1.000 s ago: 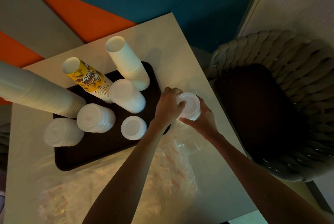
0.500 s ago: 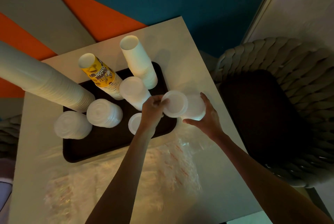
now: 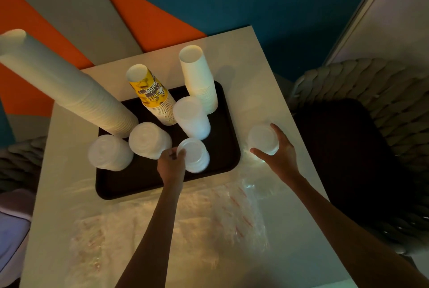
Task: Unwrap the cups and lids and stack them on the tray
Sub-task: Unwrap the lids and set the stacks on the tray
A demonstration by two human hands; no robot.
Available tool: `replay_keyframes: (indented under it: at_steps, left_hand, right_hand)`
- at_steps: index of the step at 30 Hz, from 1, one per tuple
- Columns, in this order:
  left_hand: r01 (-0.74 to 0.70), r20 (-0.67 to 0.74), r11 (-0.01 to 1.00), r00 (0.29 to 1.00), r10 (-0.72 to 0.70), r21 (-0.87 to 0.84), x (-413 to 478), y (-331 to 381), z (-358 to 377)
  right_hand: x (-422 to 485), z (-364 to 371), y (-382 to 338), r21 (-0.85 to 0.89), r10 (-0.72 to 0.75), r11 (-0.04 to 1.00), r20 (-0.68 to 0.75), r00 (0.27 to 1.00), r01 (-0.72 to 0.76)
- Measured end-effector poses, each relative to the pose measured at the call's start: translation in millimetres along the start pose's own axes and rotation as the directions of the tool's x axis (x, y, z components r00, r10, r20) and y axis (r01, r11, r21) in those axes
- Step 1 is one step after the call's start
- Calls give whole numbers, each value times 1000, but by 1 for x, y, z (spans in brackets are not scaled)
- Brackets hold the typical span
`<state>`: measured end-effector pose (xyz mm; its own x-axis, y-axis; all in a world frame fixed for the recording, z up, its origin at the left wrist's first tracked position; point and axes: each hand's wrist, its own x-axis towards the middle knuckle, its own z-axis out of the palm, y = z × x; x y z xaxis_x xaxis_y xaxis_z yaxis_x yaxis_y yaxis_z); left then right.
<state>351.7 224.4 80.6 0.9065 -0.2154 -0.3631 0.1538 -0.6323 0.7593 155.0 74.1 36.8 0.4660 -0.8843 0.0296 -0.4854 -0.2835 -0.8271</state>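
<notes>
Nearest you the clear plastic wrapping (image 3: 162, 229) lay spread over the desk (image 3: 246, 60); beyond it your left hand (image 3: 171, 165) pinched the rim of the short lid stack (image 3: 193, 155) standing near the front edge of the dark tray (image 3: 228, 167); your right hand (image 3: 279, 152), thumb and fingers curled wide, cupped the loose lid stack (image 3: 262, 139) on the desk just beside the tray, not yet on it. By my reading you were seating lids on the short stack; you did best to centre them and press squarely before letting go, then carry the loose stack over low and level; farther back the tall lid stack (image 3: 191, 118), the printed cup stack (image 3: 151, 92) and the white cup stack (image 3: 197, 78) stood close together, and a careless wrist could have toppled them.
</notes>
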Motion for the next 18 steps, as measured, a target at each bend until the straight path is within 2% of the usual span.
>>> replay_keyframes:
  at_steps: [9, 12, 15, 18]
  left_hand:
    - [-182, 36, 958, 983, 178, 221, -3, -11, 2]
    - [-265, 123, 931, 963, 241, 250, -12, -6, 3]
    - [-354, 212, 864, 932, 294, 358, -14, -8, 6]
    - [-379, 244, 827, 922, 300, 414, -13, -10, 9]
  right_hand:
    - [1, 1, 4, -5, -1, 1000, 18, 1000, 1]
    - [2, 0, 3, -2, 5, 1000, 18, 1000, -5]
    - [1, 0, 2, 1, 0, 1000, 17, 1000, 0]
    - [1, -1, 1, -3, -6, 1000, 10, 1000, 6]
